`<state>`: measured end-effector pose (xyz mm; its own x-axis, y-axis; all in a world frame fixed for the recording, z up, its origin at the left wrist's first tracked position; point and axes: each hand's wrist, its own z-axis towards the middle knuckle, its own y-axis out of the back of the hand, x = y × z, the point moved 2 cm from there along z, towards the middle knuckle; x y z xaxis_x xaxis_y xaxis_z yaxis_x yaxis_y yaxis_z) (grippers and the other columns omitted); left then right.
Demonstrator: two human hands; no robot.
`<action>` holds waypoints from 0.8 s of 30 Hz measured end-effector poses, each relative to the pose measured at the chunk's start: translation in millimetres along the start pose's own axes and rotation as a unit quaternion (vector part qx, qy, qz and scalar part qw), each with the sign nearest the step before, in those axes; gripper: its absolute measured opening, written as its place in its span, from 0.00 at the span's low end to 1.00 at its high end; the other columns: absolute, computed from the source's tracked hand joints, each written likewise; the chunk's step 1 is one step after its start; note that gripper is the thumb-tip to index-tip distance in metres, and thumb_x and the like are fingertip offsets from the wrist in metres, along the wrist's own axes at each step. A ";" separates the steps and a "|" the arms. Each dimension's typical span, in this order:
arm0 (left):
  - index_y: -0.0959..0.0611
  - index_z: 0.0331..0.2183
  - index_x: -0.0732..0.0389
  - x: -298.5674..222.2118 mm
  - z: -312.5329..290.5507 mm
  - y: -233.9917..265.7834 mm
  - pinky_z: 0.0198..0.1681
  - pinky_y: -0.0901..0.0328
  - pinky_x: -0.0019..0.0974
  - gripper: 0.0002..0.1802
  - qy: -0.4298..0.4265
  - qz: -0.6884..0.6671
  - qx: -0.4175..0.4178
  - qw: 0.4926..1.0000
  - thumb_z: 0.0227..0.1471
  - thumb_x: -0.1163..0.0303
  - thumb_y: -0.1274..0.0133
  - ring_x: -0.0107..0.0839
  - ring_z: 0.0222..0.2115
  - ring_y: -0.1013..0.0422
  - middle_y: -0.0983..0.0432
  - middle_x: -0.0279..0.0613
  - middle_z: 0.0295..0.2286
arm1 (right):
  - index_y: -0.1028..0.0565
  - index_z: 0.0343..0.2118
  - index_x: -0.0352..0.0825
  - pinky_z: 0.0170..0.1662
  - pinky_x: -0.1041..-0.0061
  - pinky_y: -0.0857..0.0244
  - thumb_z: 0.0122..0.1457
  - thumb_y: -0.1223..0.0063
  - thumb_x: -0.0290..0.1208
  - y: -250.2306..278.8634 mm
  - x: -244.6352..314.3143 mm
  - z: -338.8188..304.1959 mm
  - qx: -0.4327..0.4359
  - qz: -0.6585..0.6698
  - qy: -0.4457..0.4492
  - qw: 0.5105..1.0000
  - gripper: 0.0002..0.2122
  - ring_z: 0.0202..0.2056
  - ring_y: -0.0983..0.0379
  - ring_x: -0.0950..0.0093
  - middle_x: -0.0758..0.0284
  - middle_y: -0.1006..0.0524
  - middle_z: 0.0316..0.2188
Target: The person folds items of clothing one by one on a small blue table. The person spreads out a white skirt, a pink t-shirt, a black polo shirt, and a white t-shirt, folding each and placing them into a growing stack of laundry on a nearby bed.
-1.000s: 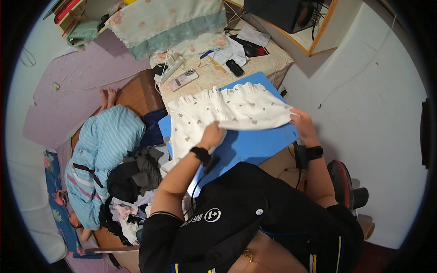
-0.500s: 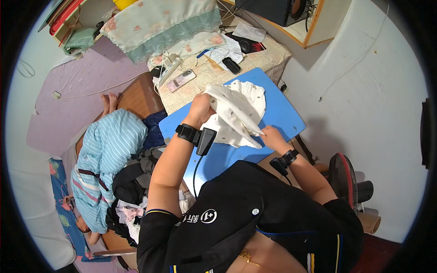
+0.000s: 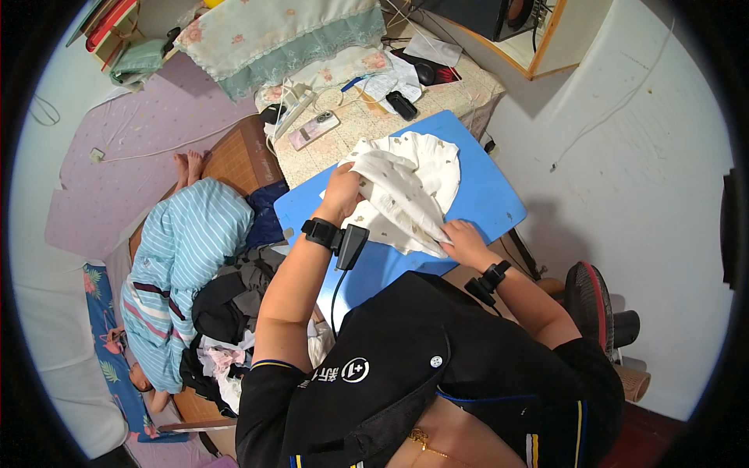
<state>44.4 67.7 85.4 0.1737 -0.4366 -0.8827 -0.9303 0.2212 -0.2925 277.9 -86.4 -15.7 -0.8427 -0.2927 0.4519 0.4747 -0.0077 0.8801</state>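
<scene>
A soft white cloth (image 3: 409,187) with small brownish prints lies partly spread on a blue table (image 3: 488,187). Whether it is a garment I cannot tell. My left hand (image 3: 342,191) is closed on its left edge, holding a fold raised above the rest. At the near right corner, my right hand (image 3: 466,243) pinches the edge of that same fold, which is stretched between both hands. The far part of the cloth rests on the tabletop in a rounded shape. Each of my wrists wears a black strap with a small device.
Behind the blue table stands a covered table (image 3: 312,168) with a phone (image 3: 314,130), papers and a black case (image 3: 402,105). At left, a person lies under a striped blanket (image 3: 191,226) beside piled clothes (image 3: 226,312). A fan (image 3: 589,308) stands at right.
The raised fold has been opened wider and flatter between my hands, showing more prints. My right hand has shifted slightly nearer; my left hand stays about where it was.
</scene>
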 end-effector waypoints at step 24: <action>0.32 0.43 0.69 -3.3 -0.2 18.4 0.29 0.31 0.38 0.20 -0.072 0.136 -0.042 0.987 0.45 0.82 0.65 0.39 0.28 0.28 0.28 0.51 0.32 | 0.28 0.24 0.32 0.36 0.68 0.44 0.43 0.50 0.33 -17.4 8.4 3.3 0.026 -0.106 0.040 0.993 0.09 0.34 0.34 0.68 0.62 0.29 0.29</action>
<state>26.6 73.0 83.0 -0.0487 -0.2415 -0.9692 -0.9712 0.2381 -0.0105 261.7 -85.5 -26.8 -0.8986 -0.3649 0.2436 0.2723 -0.0285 0.9618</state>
